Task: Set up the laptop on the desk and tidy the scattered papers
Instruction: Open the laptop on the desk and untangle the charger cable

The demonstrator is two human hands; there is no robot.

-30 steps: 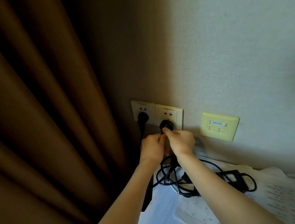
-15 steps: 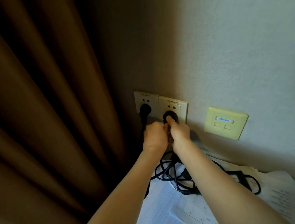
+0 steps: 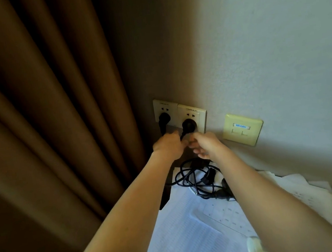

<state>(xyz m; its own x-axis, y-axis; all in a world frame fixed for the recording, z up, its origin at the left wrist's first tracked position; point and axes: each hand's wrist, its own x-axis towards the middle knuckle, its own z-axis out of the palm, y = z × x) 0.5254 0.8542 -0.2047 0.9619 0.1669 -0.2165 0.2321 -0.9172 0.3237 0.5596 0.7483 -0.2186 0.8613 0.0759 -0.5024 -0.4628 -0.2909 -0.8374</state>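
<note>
Plugging in the charger seems done: the plug sits in the wall socket, and the left hand and right hand curl their fingers at its cord, though I cannot tell whether they grip it; next, the cable coil needs lifting off the papers at the back edge of the worktop.

1. This is looking like a desk corner in a wired indoor room, such as a study, an office or a hotel room; which of these cannot be told.
2. A pair of wall power sockets is sitting low on a pale textured wall, each one carrying a black plug.
3. Right of the sockets, a cream network data plate with two ports is showing on the same wall.
4. Left of the sockets, a heavy brown curtain is hanging in deep folds.
5. Below the sockets, printed papers are lying overlapped on a flat surface, with a black power cable lying coiled on them.
</note>
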